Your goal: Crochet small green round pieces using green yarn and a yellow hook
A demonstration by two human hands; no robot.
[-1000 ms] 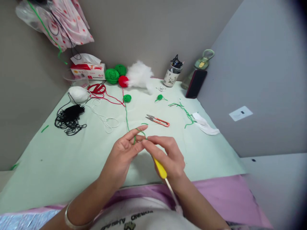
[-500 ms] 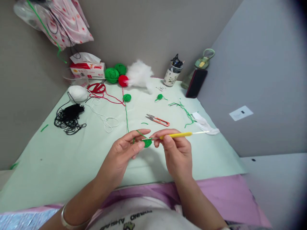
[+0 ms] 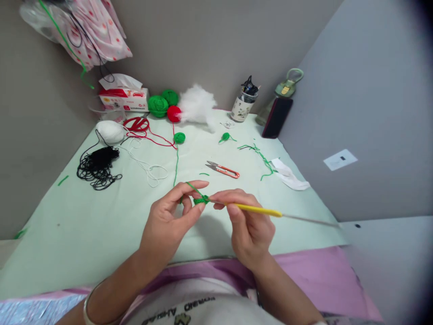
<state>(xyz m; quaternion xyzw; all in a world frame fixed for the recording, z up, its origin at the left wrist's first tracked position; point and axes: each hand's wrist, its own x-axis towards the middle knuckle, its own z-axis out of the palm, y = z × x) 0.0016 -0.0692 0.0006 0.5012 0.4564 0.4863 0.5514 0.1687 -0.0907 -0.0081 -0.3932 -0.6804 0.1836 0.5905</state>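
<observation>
Between the thumb and fingers of my left hand (image 3: pixel 172 212) is a small green crochet piece (image 3: pixel 200 200). Green yarn (image 3: pixel 176 167) runs over my raised left index finger and back across the table to a small green yarn ball (image 3: pixel 179 138). My right hand (image 3: pixel 252 221) grips a crochet hook (image 3: pixel 259 209) by its yellow handle, the metal shaft pointing out to the right. The hook's working tip meets the top edge of the piece, partly hidden by my fingers. Beyond my hands lie orange thread snips (image 3: pixel 223 169).
On the left are black yarn (image 3: pixel 99 167), white yarn (image 3: pixel 110 132) and red scissors (image 3: pixel 136 124). A tissue box (image 3: pixel 124 99), green yarn balls (image 3: pixel 158 106) and white stuffing (image 3: pixel 197 107) stand at the back. A pen cup (image 3: pixel 241 108) and phone (image 3: pixel 277 118) are back right.
The hook has tilted, its outer end swinging down and toward me, as my right hand lowered slightly. My left hand and the crochet piece shifted a little left, and the piece turned.
</observation>
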